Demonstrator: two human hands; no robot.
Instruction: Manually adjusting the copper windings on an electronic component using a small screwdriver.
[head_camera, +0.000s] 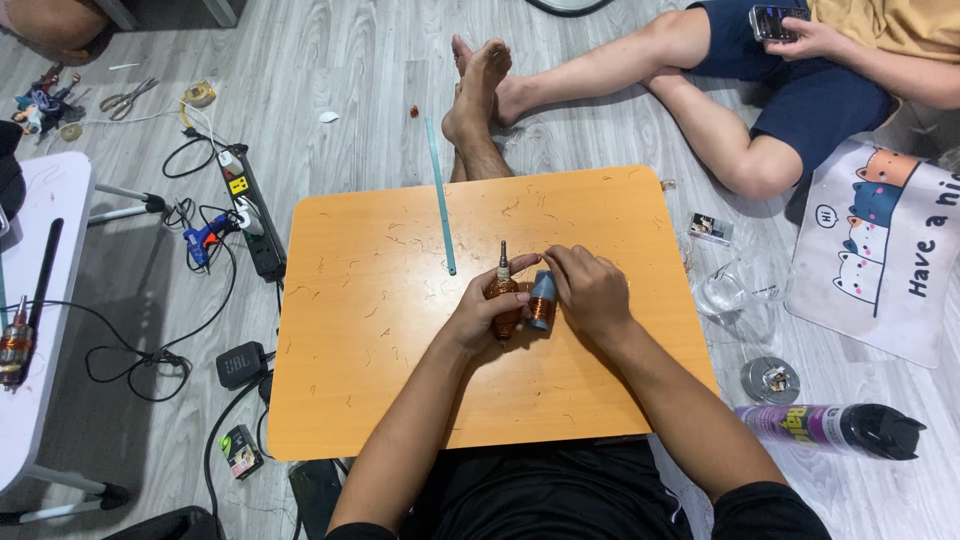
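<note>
**Both grips on two copper-wound parts**

Left grip (478, 312) closes around the copper-wound rotor (503, 295), its shaft pointing to 12 o'clock. My right grip (588, 290) pinches the grey-capped copper coil (541, 301), touching the rotor at its 3 o'clock side. Both are at the centre of the orange desk (380, 330); a thin blue-green strip (441, 200) lies toward 11 o'clock.

An orange worktop (400, 380) carries scattered wire clippings (385, 315) left of the hands and a thin teal strip (441, 200) beyond them.
</note>
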